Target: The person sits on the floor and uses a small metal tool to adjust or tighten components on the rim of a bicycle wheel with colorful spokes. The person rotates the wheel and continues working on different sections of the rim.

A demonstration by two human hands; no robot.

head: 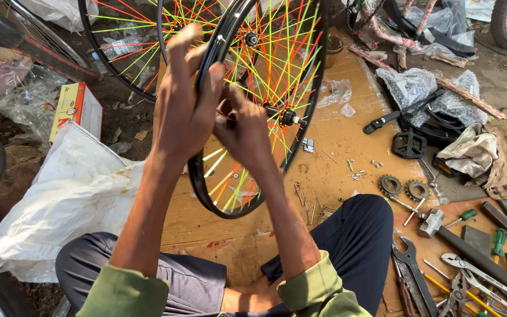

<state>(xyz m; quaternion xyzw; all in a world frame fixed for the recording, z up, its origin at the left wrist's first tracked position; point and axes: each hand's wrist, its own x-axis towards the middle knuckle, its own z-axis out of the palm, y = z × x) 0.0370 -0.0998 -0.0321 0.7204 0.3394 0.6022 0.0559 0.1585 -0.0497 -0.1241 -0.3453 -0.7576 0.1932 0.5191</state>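
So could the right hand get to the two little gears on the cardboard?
Probably yes. The right hand is busy at the bike wheel, but the two gears lie in the open on the cardboard on the right side, beside the right knee. Nothing covers them.

Both hands, left and right, raised together, fingers curled closed.

Bicycle repair workshop; spoked wheels; wrenches; sprockets on cardboard
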